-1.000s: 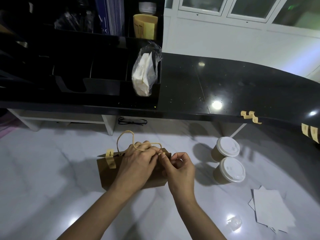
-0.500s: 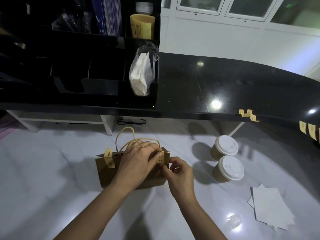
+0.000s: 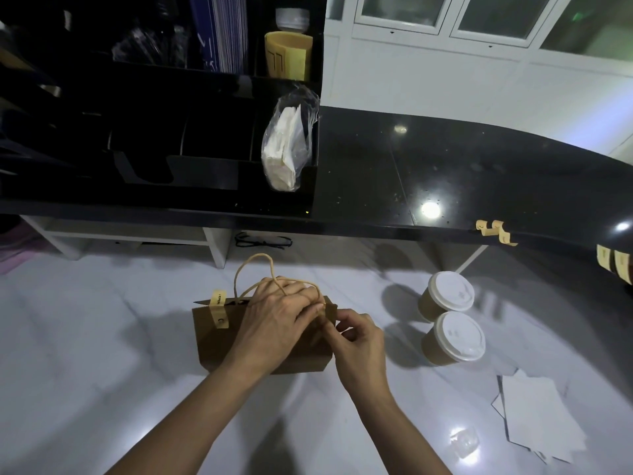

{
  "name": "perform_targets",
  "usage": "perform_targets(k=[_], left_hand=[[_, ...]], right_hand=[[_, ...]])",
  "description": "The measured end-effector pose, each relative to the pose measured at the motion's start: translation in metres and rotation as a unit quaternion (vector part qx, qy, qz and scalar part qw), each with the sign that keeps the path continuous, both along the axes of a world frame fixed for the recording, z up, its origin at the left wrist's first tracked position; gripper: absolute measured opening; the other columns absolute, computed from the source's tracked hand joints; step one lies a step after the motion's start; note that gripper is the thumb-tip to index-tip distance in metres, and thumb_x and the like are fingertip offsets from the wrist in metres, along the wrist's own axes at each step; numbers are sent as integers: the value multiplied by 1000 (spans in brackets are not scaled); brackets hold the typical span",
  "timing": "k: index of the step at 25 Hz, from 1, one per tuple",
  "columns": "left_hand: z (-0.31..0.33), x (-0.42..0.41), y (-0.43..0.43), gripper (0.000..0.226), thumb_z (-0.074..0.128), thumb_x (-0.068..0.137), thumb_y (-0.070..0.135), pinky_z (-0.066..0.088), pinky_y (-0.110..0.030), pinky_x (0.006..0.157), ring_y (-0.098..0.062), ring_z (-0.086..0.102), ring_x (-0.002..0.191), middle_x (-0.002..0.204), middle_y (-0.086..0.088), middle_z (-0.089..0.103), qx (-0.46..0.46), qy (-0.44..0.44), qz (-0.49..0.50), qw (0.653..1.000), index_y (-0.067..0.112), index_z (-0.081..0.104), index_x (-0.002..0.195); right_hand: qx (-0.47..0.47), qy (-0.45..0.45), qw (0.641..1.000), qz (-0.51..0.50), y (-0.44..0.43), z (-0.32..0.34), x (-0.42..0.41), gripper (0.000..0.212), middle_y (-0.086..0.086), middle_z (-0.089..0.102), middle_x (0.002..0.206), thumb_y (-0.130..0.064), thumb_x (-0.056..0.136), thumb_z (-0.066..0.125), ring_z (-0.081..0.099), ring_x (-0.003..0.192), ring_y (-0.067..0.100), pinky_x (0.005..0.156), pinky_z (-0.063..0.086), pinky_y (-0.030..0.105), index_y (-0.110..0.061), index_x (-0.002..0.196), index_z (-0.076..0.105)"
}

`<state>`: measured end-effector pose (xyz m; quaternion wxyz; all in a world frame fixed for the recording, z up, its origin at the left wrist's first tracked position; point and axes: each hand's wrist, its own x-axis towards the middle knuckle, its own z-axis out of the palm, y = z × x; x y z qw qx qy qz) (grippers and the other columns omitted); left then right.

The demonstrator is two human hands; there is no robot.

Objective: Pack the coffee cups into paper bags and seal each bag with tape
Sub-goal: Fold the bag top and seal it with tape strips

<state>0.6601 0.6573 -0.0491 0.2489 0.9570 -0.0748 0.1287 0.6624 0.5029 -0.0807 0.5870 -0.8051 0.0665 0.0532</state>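
A brown paper bag (image 3: 219, 344) with rope handles stands on the white marble counter (image 3: 85, 354). One yellow tape strip (image 3: 218, 311) folds over its top edge at the left. My left hand (image 3: 277, 320) grips the bag's top right part, fingers curled over the edge. My right hand (image 3: 359, 344) pinches a second tape strip at the bag's right top corner, right beside the left fingertips. Two lidded brown coffee cups (image 3: 448, 299) (image 3: 455, 339) stand to the right of the bag.
A black raised counter (image 3: 479, 186) runs across the back, with spare tape strips (image 3: 493, 229) (image 3: 615, 265) stuck to its edge. A black organizer holds bagged napkins (image 3: 286, 149). White papers (image 3: 537, 419) lie at lower right. Glasses (image 3: 262, 241) lie under the ledge.
My right hand has moved down the bag's right corner with the tape, closer against the bag face. My left hand keeps its hold on the top edge.
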Motion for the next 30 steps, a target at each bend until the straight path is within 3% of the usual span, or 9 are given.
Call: perform_targets(k=[4,6,10,13,16,18,22,25,30], left_hand=[[3,-2,1,19,54,96,39,43,-36,91,-13,56,99,102,13,67,-9,1,2,1000,27,69,100],[5,-7,3,30,47,96,41,44,-35,96,-12,55,106,115,11,63,-9,2,-3,1000,28,69,112],[8,-29,13,37,62,94,25,41,-34,107,-18,49,127,140,4,53,-17,-6,2,1000,31,63,131],[11,-48,24,34,64,91,10,47,-31,104,-19,55,123,129,-2,59,-33,-81,13,996,20,69,123],[17,-68,35,13,59,89,4,49,-26,85,-19,62,91,96,-2,66,-59,-196,56,977,8,72,91],[19,-74,48,11,56,88,7,45,-27,80,-20,55,85,89,-1,65,-75,-207,109,969,7,68,88],[10,-68,91,27,48,94,29,39,-29,92,-18,52,104,109,8,66,-22,-83,127,988,19,66,111],[3,-66,115,32,36,97,44,38,-26,90,-6,46,109,107,24,62,-53,34,100,993,35,64,109],[-4,-54,142,45,44,102,9,43,-27,93,5,49,113,106,28,66,-221,131,80,963,45,71,103]], right_hand=[[3,0,1000,-3,1,1,-1,8,-1,63,87,-36,85,78,63,69,18,69,54,34,-33,79,76],[7,-5,1000,-4,2,1,-1,9,-2,64,86,-33,86,78,64,68,17,67,53,30,-33,77,75],[9,-18,1000,-6,2,-3,0,12,-1,67,85,-27,87,78,63,65,15,65,50,28,-32,76,75],[2,-23,1000,-7,1,-6,0,9,3,68,86,-31,86,78,63,66,17,64,49,30,-27,78,75],[-1,-20,1000,-20,2,-6,-1,13,2,67,83,-31,85,79,62,64,15,62,46,28,-28,74,73],[0,-19,1000,-22,2,-5,-1,15,3,67,81,-31,84,80,59,61,12,60,44,27,-29,72,72],[-1,-28,999,-28,6,-3,-3,16,6,67,80,-31,84,81,56,58,10,60,41,27,-33,71,72],[-10,-26,999,-35,8,-2,-3,16,6,67,80,-33,83,81,57,60,11,59,40,26,-34,71,71],[-13,-30,998,-48,10,-2,-6,16,7,68,81,-32,84,80,58,60,10,59,41,27,-34,71,71]])
